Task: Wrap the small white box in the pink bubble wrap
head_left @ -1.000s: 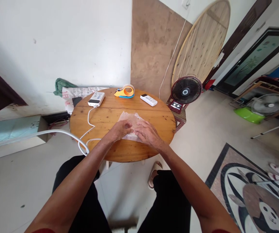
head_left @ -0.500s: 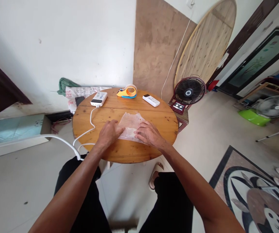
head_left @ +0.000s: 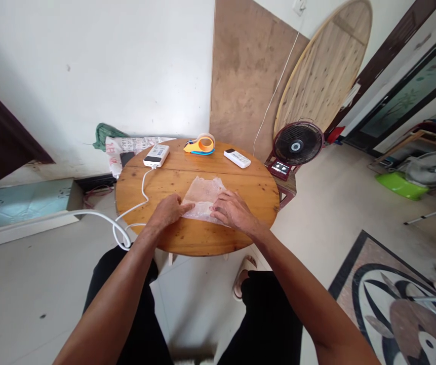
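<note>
A translucent, crinkled sheet that looks like bubble wrap (head_left: 202, 191) lies on the round wooden table (head_left: 198, 243), its near part folded over. My left hand (head_left: 168, 209) is closed at the sheet's left edge, thumb laid on the fold and the other fingers bent beside it. On the right side, my right hand (head_left: 233, 209) presses down with bent fingers, gripping the near right part of the sheet. Whether anything lies inside the fold cannot be made out.
Along the table's far side are a white power bank (head_left: 157, 155) with a white cable (head_left: 144, 190), an orange tape dispenser (head_left: 201, 145) and a second white device (head_left: 237, 158). A dark red fan (head_left: 296, 146) stands on a stool to the right.
My left hand has drawn its fingers in a little at the sheet's left edge. My right hand and the sheet stay nearly where they were. The view has shifted slightly.
</note>
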A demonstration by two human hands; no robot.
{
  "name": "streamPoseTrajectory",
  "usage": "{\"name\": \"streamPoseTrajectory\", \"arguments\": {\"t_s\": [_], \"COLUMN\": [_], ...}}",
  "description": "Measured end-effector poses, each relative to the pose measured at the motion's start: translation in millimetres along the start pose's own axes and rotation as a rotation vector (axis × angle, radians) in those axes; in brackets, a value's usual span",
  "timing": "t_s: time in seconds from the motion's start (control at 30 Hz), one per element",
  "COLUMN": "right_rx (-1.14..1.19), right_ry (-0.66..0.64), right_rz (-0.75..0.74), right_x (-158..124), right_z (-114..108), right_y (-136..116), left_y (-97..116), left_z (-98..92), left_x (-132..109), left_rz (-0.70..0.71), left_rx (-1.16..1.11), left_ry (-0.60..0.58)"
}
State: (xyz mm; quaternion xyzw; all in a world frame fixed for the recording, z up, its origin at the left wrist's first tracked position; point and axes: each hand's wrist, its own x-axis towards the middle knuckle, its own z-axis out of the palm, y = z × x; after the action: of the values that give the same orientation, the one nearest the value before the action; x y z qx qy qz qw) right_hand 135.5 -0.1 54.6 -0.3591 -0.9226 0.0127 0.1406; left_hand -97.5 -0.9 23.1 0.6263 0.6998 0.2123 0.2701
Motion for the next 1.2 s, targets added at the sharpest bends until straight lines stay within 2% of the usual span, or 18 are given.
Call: {"name": "streamPoseTrajectory", "arguments": {"t_s": [0.23,0.4,0.57,0.73,1.03,1.2], "right_rx": [-0.002,-0.055,-0.148,-0.182,-0.166,-0.135], "right_ry": [-0.028,-0.088,-0.145,-0.195,-0.202,-0.206], "right_rz": [0.021,0.035,0.021,0.007,-0.009,0.027], "right_x": [0.6,1.8,3.4,6.2,7.7,8.2], "right_z": [-2.4,-10.2,-13.7,-15.2,-20.1,-20.3], "right_y": [-2.6,-9.9,-15.2,-16.9,-19.0,-20.3], "left_y": [0.8,6.8,18.8,23.0,36.3,39.9], "left_z": [4.1,12.3,16.3,15.7,16.4,17.8], "left_x": [2.4,4.8,0.6,-1.1,-2.3,-4.1], "left_rz": [0.047,0.069,0.019,-0.007,0.045,0.089], "left_rx": [-0.136,-0.151,-0.132,-0.183,-0.519,-0.593], "left_ry": [-0.084,-0.006,0.069,0.083,-0.1,-0.151]}}
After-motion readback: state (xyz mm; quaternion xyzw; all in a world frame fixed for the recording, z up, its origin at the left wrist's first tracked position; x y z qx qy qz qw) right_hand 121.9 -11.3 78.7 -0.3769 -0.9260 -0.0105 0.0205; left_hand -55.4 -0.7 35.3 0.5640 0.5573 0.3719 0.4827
